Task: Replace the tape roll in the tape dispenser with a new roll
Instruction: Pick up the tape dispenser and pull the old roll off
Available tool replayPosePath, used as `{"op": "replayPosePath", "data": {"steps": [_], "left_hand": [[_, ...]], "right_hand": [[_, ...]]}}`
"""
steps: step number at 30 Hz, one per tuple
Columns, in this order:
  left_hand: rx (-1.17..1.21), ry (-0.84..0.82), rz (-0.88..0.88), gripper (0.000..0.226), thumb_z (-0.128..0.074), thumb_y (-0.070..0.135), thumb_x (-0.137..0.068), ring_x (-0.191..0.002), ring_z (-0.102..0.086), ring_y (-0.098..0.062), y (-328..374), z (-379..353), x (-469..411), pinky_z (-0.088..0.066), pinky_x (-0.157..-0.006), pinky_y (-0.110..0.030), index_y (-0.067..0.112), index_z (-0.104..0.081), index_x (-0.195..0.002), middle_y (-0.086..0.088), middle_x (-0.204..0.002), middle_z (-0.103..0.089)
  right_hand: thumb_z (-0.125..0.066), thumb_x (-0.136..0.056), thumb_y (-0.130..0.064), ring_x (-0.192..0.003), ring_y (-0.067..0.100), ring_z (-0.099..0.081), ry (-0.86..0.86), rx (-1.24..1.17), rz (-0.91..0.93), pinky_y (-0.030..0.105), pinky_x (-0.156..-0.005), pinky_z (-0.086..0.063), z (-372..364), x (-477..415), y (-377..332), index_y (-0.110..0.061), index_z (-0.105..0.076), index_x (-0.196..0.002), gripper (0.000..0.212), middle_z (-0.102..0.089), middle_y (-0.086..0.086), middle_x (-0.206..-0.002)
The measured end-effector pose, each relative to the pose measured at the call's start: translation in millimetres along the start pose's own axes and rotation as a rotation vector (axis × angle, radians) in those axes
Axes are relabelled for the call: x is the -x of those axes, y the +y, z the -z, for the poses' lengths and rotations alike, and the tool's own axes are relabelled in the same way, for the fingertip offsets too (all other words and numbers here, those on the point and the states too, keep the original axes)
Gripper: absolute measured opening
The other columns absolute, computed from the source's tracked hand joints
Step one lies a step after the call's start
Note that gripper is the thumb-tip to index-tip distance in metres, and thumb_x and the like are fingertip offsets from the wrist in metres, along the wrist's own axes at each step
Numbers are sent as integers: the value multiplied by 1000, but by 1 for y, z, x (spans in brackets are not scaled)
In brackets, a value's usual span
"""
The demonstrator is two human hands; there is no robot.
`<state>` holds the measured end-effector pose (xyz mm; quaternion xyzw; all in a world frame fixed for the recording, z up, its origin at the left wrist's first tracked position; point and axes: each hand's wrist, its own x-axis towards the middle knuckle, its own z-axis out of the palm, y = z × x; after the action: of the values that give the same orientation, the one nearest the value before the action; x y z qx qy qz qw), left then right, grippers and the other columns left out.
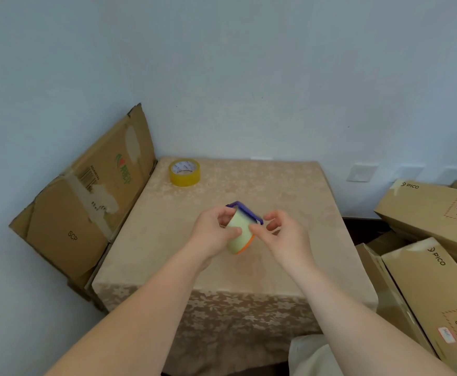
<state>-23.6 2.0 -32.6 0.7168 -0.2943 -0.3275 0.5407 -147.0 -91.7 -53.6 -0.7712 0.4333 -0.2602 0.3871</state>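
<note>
Above the middle of the table I hold a small tape dispenser [245, 213] with a purple frame and an orange rim. A pale yellow-green tape roll [239, 234] sits in it. My left hand [216, 232] grips the roll from the left, thumb on its face. My right hand [281, 234] pinches the roll's right edge with thumb and forefinger, the other fingers spread. A second roll of yellow tape [184, 172] lies flat at the table's far left corner, apart from both hands.
The table [289, 196] wears a beige flowered cloth and stands against a pale wall. A flattened cardboard box [86, 202] leans at its left side. Several PICO cartons [425, 256] are stacked at the right.
</note>
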Motion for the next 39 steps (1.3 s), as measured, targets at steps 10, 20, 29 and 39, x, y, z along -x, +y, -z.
{"op": "replayPosePath", "data": {"steps": [10,20,29,39], "left_hand": [[105,-229,-1,35,-62,-11,-74,-78,-58,-16,3,13,10,-45,-69,-22,17,-61,-94,-5,-85,-67],[261,-136,14,31,-55,4,-56,-70,-54,-15,10,9,7,-37,-68,-29,17,-59,-84,-5,-77,-62],[185,-172,40,31,-56,2,-53,-71,-53,-18,6,13,5,-39,-67,-29,15,-57,-82,-6,-78,-63],[244,-81,213,15,-54,14,-91,-72,-58,-17,4,17,-2,-48,-66,-29,15,-51,-76,-4,-78,-60]], "right_hand": [[-67,-79,-41,-61,20,-63,189,-400,-219,47,-76,-57,11,-22,-3,-27,-63,-77,14,-66,0,-68],[-58,-88,-44,-72,19,-58,-293,-616,-664,30,-64,-52,10,-11,-23,-11,-58,-96,34,-63,6,-83],[-54,-91,-19,-70,13,-67,-456,-938,-700,25,-58,-56,2,-14,-30,-11,-64,-97,15,-74,0,-68],[-46,-96,-19,-70,13,-60,-381,-748,-553,23,-59,-50,0,-17,-31,-12,-59,-105,17,-64,3,-82]]}}
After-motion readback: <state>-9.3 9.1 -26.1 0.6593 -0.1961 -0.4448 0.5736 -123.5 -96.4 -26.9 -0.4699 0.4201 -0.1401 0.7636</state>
